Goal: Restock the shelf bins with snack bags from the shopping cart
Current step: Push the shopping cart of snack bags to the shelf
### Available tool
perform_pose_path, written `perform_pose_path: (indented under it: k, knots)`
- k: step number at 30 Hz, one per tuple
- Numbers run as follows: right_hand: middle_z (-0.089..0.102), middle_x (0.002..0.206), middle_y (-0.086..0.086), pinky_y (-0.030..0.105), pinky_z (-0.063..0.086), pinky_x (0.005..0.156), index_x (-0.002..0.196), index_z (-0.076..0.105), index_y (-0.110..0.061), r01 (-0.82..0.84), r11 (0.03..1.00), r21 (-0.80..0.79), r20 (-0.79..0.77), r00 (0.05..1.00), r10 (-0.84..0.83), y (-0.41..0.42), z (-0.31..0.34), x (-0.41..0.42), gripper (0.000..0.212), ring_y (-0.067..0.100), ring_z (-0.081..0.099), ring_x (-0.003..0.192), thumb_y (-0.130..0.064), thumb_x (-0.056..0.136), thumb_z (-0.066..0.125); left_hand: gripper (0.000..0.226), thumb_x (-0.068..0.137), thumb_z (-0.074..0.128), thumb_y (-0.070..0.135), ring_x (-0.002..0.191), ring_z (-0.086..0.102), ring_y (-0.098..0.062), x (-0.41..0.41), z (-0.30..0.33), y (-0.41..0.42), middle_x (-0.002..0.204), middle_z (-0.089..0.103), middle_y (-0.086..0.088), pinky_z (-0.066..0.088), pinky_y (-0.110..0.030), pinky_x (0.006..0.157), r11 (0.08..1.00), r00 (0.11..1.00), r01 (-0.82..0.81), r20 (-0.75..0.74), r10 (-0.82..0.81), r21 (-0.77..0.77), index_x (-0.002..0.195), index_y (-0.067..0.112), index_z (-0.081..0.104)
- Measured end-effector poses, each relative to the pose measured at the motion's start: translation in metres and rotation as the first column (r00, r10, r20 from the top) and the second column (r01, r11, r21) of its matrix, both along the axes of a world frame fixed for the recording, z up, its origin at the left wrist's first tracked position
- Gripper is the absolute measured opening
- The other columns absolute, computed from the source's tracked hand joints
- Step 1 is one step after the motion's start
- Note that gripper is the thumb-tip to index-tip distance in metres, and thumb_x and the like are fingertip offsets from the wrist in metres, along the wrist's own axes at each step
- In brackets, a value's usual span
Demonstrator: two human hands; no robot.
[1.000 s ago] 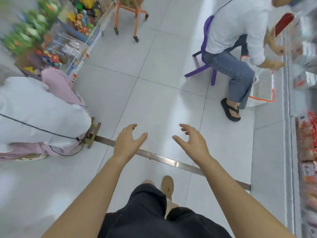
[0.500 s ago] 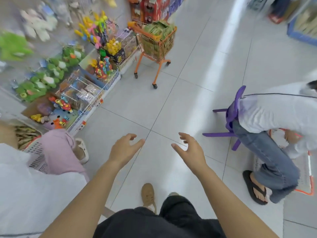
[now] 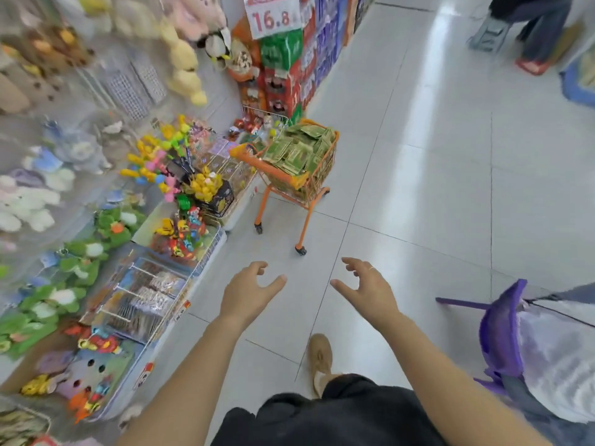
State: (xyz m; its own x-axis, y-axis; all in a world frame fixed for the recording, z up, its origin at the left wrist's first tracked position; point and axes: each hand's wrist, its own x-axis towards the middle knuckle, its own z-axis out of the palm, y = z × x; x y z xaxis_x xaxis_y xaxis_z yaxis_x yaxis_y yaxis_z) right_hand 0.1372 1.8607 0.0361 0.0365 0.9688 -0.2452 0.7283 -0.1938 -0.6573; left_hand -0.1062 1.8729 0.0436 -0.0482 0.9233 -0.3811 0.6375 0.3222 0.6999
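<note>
Fingers of the left hand are spread and lightly curled, enclosing nothing; the fingers of the right hand are likewise apart and empty. Both arms reach forward over the tiled floor.

Left of view: a wall display of plush toys, blurred, above low wire shelf bins holding packeted goods and small figures. Which bins await snack bags cannot be told, and their fill levels are unclear.

Centre: a small orange shopping cart stands on the floor just beside the end of the shelf run, well ahead of both hands. It is heaped to the rim with green snack bags. Behind it rises a stack of boxed goods bearing a price sign reading 16.8.

Right of view: a purple stool, occupied by a seated person in a pale top; another person's legs show at the upper right corner.

Progress, as judged: the cart appears nearly full, so most restocking remains. The step in hand seems to be an approach to the cart; no bag is yet taken up.
</note>
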Motion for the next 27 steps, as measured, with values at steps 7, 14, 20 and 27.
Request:
perform_pose_path:
  k: [7,14,20,27]
  knots:
    - [0.054,0.126,-0.006,0.026,0.041,0.087,0.135,0.046,-0.03,0.009,0.995,-0.097,0.0,1.0,-0.009,0.178,-0.015,-0.029,0.055,0.011,0.05,0.116,-0.053,0.087,0.06,0.057,0.083,0.06,0.055,0.114,0.052,-0.016,-0.047,-0.005,0.184,0.126,0.055,0.005,0.043,-0.036,0.096,0.998,0.997,-0.012,-0.073,0.008,-0.056,0.129,0.024,0.049]
    - [0.056,0.124,-0.005,0.03,0.045,0.087,0.132,0.049,-0.028,0.326,0.927,-0.183,-0.037,0.94,-0.338,0.322,-0.058,-0.063,0.055,0.013,0.052,0.113,-0.052,0.085,0.062,0.062,0.083,0.058,0.057,0.113,0.054,-0.02,-0.103,-0.034,0.413,0.13,0.054,0.002,0.046,-0.04,0.094,0.974,0.976,0.163,-0.117,-0.183,-0.159,0.133,0.022,0.046]
    - [0.056,0.127,-0.002,0.033,0.046,0.089,0.131,0.05,-0.026,0.616,0.718,-0.324,-0.01,0.757,-0.653,0.4,-0.093,-0.098,0.053,0.015,0.054,0.113,-0.051,0.086,0.061,0.056,0.086,0.057,0.053,0.114,0.055,-0.022,-0.114,-0.057,0.588,0.129,0.056,-0.001,0.046,-0.036,0.092,0.85,0.815,0.466,-0.257,-0.52,-0.245,0.13,0.019,0.051]
    - [0.042,0.148,0.009,0.036,0.037,0.101,0.151,0.022,-0.02,0.69,0.496,-0.528,0.015,0.591,-0.806,0.45,-0.163,-0.117,0.066,0.027,0.044,0.132,-0.045,0.096,0.048,0.055,0.1,0.04,0.034,0.125,0.047,-0.033,-0.098,-0.134,0.666,0.141,0.045,-0.016,0.04,-0.038,0.095,0.788,0.792,0.438,-0.229,-0.566,-0.433,0.148,0.009,0.026]
